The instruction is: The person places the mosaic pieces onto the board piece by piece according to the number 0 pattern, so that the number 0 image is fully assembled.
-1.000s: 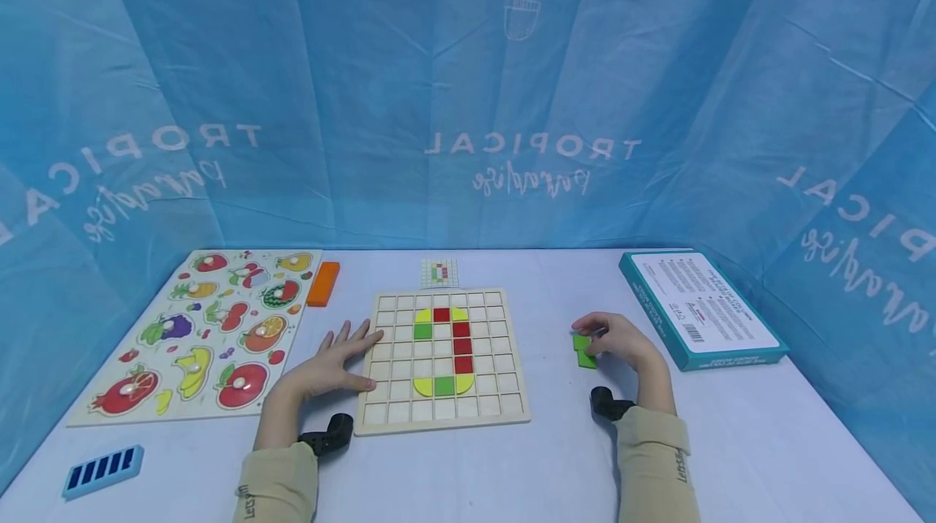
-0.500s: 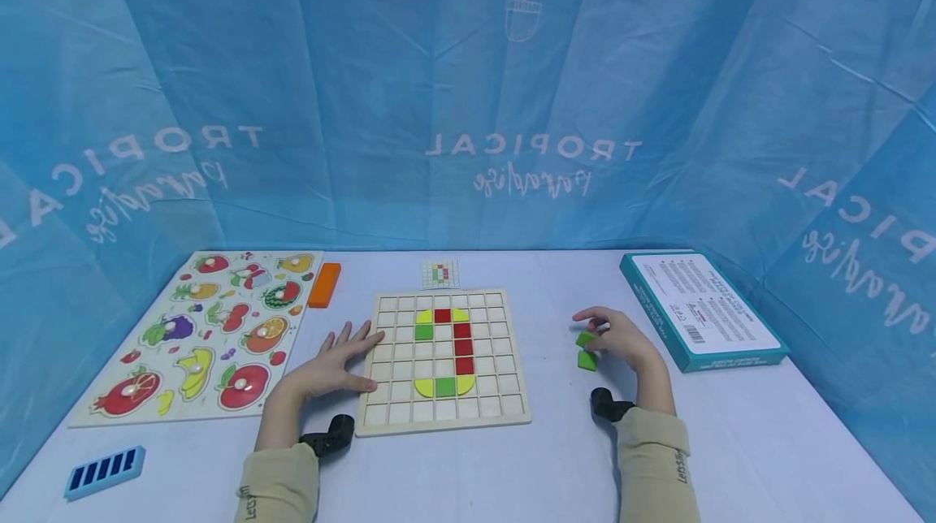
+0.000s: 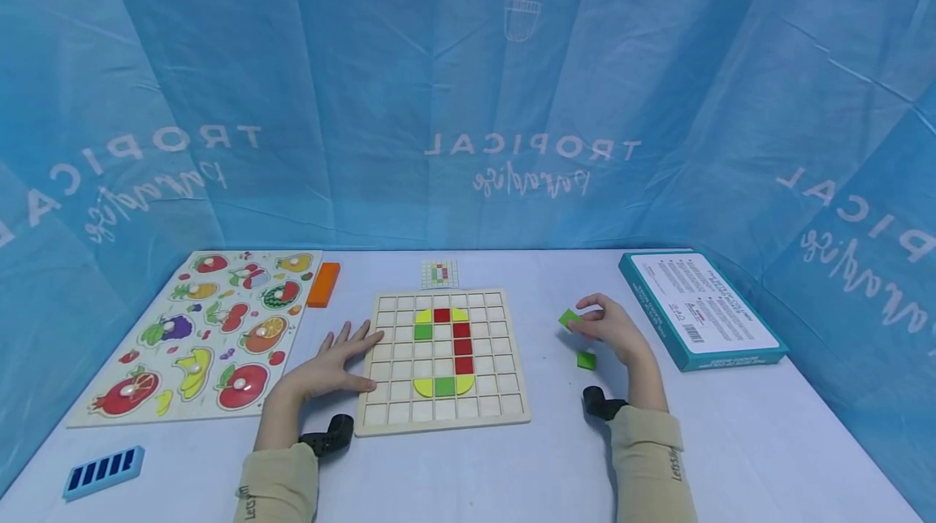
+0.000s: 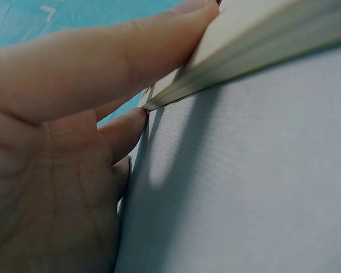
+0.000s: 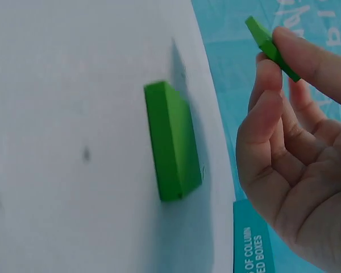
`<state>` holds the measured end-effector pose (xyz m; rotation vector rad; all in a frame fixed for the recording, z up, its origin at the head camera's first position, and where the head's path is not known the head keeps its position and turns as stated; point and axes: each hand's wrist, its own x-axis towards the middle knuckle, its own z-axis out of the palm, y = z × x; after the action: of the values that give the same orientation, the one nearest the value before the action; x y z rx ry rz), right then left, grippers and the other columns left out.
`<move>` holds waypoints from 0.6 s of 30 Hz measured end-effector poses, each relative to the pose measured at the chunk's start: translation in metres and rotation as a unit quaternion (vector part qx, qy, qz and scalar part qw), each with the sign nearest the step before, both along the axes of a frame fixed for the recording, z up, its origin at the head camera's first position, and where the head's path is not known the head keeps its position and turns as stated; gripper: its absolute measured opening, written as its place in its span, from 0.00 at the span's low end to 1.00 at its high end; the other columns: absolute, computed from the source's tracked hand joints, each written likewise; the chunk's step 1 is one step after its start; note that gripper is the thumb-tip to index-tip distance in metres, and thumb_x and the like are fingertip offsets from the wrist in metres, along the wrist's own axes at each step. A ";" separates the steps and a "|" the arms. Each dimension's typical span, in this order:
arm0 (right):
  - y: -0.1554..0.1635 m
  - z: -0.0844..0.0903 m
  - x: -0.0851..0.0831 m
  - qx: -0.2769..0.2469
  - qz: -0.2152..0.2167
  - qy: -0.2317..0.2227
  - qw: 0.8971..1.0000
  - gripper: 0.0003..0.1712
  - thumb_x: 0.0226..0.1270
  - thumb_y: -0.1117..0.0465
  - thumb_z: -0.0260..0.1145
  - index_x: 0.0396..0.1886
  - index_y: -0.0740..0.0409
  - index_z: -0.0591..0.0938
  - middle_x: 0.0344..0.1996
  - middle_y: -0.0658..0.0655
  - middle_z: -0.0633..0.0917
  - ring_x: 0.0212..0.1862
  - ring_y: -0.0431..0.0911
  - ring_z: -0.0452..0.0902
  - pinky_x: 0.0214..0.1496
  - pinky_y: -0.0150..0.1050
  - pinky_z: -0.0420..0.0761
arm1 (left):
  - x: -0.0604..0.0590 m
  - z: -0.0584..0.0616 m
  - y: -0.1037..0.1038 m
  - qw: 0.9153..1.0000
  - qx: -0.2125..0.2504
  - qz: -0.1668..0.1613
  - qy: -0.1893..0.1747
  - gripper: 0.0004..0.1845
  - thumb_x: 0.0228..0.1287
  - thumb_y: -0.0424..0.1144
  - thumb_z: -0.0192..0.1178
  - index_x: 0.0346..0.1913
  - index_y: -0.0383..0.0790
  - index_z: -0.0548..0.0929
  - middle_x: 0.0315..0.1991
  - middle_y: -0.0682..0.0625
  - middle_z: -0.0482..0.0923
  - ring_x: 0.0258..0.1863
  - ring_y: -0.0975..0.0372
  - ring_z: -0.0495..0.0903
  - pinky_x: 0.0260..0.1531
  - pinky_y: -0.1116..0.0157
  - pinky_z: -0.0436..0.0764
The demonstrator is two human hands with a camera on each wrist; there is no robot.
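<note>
My left hand (image 3: 329,366) has its fingers spread against the left edge of a wooden grid board (image 3: 497,408); the left wrist view shows the thumb (image 4: 131,57) on the board's rim. Red, green and yellow tiles lie in the board's middle cells. Right of the board, my right hand (image 3: 610,328) pinches a green square tile (image 3: 569,318) between thumb and fingers, raised off the table, as the right wrist view also shows. A second green tile (image 3: 587,360) lies on the white cloth below that hand.
A small pattern card (image 3: 439,273) lies behind the board. On the left are a fruit puzzle board (image 3: 164,373), an orange block (image 3: 323,285) and a blue slotted piece (image 3: 104,472). A teal box (image 3: 702,312) lies at the right. Blue curtains (image 3: 468,84) hang behind.
My right hand has picked up one green tile and moved it up and slightly left, away from the other green tile. The left hand and the board have stayed put.
</note>
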<state>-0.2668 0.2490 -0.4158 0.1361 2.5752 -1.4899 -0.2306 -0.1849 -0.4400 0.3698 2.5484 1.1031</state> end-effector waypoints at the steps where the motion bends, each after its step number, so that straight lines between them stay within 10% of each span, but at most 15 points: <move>1: -0.001 0.000 0.000 -0.002 -0.004 -0.001 1.000 0.24 0.58 0.59 0.67 0.51 0.62 0.69 0.41 0.61 0.80 0.39 0.48 0.76 0.44 0.40 0.77 | 0.000 0.000 0.000 1.000 0.000 0.000 -0.001 0.48 0.44 0.44 0.69 0.70 0.38 0.58 0.72 0.37 0.40 0.70 0.43 0.27 0.65 0.43 0.26; 18: -0.022 0.002 -0.005 -0.033 -0.030 -0.004 0.999 0.19 0.61 0.58 0.64 0.50 0.59 0.76 0.35 0.57 0.81 0.35 0.50 0.75 0.37 0.37 0.75 | -0.001 -0.002 -0.001 1.000 -0.004 -0.003 -0.002 0.49 0.45 0.46 0.69 0.70 0.39 0.57 0.73 0.37 0.39 0.70 0.43 0.26 0.65 0.43 0.26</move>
<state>-0.2714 0.2273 -0.4135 0.2126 2.5332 -1.5885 -0.2320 -0.1861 -0.4422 0.3731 2.5458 1.0913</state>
